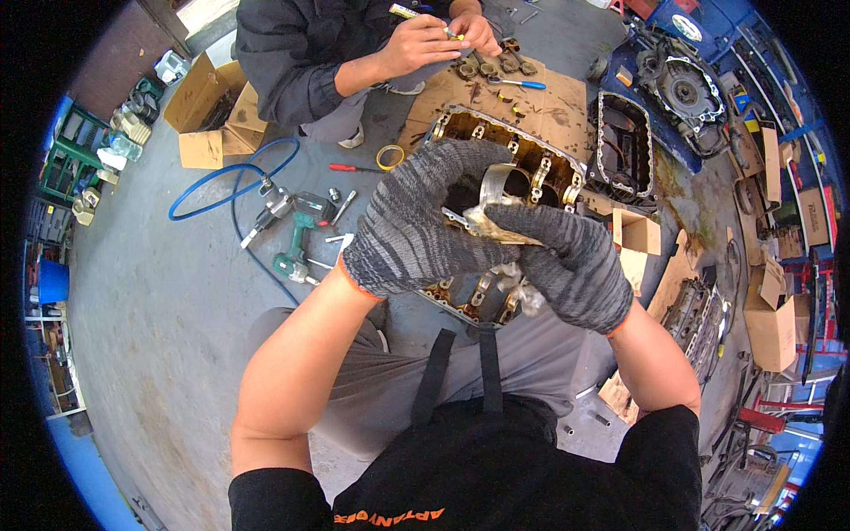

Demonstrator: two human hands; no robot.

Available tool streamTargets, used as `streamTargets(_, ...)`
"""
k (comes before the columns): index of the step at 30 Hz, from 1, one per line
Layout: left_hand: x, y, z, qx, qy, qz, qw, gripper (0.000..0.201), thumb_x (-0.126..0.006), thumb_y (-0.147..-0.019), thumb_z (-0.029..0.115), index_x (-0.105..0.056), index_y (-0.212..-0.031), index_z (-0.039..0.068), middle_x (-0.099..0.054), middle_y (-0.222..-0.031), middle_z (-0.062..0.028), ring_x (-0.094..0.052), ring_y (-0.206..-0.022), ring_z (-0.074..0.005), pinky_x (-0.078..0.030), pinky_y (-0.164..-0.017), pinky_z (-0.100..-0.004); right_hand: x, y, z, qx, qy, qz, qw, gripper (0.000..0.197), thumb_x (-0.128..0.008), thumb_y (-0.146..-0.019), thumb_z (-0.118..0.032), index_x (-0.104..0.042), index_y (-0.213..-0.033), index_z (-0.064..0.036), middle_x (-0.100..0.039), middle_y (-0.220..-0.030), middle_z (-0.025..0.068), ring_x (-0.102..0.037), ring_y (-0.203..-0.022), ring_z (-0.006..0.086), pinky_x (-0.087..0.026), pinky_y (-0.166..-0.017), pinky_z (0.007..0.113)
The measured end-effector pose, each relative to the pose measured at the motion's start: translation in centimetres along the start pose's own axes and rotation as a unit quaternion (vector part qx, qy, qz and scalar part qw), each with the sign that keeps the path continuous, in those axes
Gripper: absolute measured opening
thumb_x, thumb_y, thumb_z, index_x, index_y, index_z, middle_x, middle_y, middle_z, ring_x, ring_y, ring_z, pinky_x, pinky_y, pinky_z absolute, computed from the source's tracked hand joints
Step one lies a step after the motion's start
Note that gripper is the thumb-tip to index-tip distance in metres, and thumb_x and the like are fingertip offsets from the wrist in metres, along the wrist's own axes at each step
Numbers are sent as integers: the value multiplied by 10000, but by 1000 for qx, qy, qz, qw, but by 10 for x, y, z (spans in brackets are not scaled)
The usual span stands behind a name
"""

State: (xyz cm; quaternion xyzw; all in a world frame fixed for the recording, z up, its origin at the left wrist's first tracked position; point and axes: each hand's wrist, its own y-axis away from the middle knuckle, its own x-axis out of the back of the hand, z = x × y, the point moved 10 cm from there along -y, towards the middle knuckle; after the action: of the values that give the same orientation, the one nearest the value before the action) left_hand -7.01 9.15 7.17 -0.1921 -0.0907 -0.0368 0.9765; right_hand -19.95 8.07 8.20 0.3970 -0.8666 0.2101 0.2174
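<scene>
Both my hands wear grey-black knit gloves with orange cuffs. My left hand [425, 217] is closed around a curved, shiny metal half-ring that looks like a bearing shell [494, 188]. From the other side my right hand [575, 261] closes in, its fingers on the shell's lower end. Whitish, crumpled, see-through material, like plastic wrap [531, 301], hangs below the hands, and more lies against the shell. Under my hands sits an oily engine block [553, 168], partly hidden by the gloves.
A co-worker's hands [434, 44] hold a marker beyond the block, near metal caps on cardboard [567, 102]. A green cordless impact wrench [297, 239], blue hose [199, 212] and red screwdriver [350, 167] lie at left. An oil pan [651, 155] and open box [637, 232] stand at right.
</scene>
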Motion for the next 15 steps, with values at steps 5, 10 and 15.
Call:
streamTargets(5, -8, 6, 27, -131, -223, -8, 966, 797, -910, -608, 314, -599, -1296, 60, -625, -1257, -136, -607, -1141, -287, -478, -985, -399, -5, 18, 40, -139, -248, -59, 957, 323, -668, -862, -174, -695, -1138, -9, -722, -1082, 112, -659, -992, 158, -517, -903, 319)
streamTargets(10, -14, 8, 38, -184, -213, -1, 960, 736, -861, -649, 324, -590, -1287, 77, -626, -1213, -151, -588, -1126, -358, -461, -997, -436, 11, 27, 46, -10, -313, -34, 949, 352, -719, -782, -307, -711, -976, -14, -709, -981, 110, -667, -908, 231, -541, -803, 344)
streamTargets(15, -10, 7, 42, -188, -188, 15, 964, 751, -852, -652, 243, -563, -1321, 65, -611, -1254, -159, -573, -1157, -369, -455, -1008, -442, 46, 50, 65, -82, -231, 147, 958, 386, -690, -845, -283, -668, -1115, -8, -702, -1078, 112, -661, -1005, 230, -510, -921, 358)
